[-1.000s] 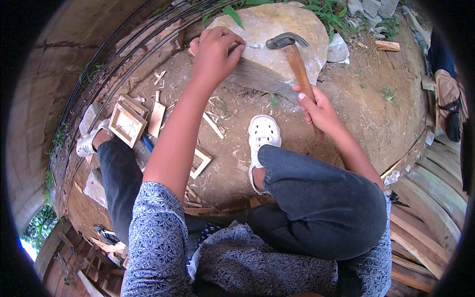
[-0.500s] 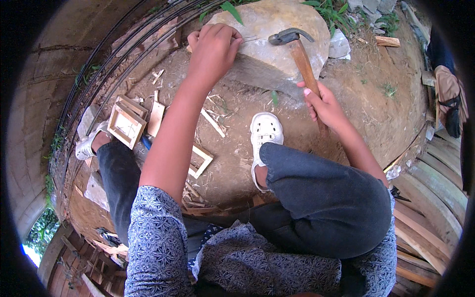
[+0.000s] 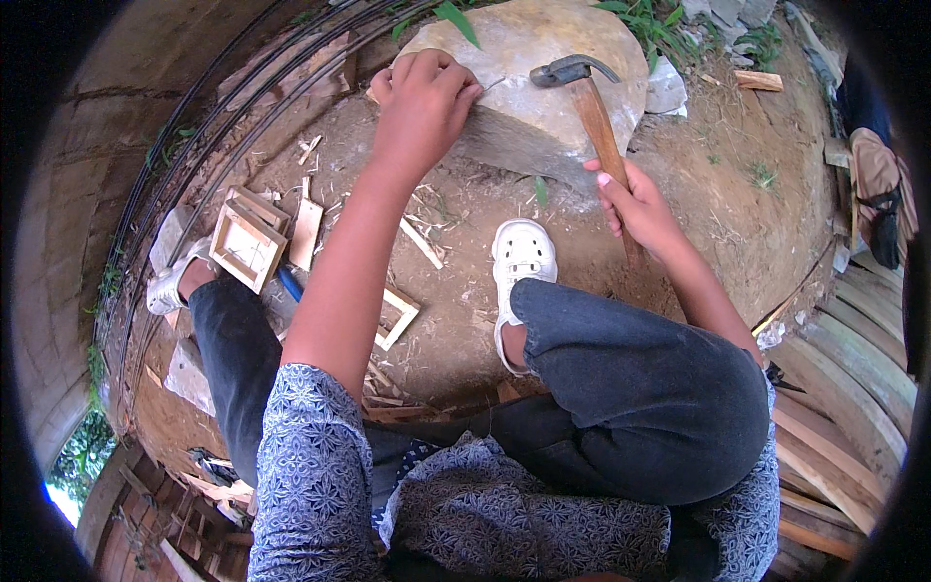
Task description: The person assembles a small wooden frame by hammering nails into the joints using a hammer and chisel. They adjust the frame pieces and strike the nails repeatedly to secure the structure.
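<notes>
My left hand (image 3: 425, 102) is at the near left edge of a large pale stone (image 3: 572, 29), with thumb and fingers pinched together. A thin nail (image 3: 496, 83) sticks out from the fingertips and lies close over the stone's top; its other end is hidden. My right hand (image 3: 637, 209) wraps round the wooden handle of a claw hammer (image 3: 597, 121). The hammer's dark metal head is over the right part of the stone, a little to the right of the nail and apart from it.
Small wooden frames (image 3: 250, 244) lie on the dirt at left, another wooden frame (image 3: 396, 318) beside my left forearm. Wood splinters and scraps are scattered about. Black cables (image 3: 184, 160) curve along the wall. Stacked planks (image 3: 824, 456) lie at right, below another person's foot (image 3: 881, 184).
My left hand has shifted slightly right and down, and the nail's visible end has turned. The hammer in my right hand has hardly moved.
</notes>
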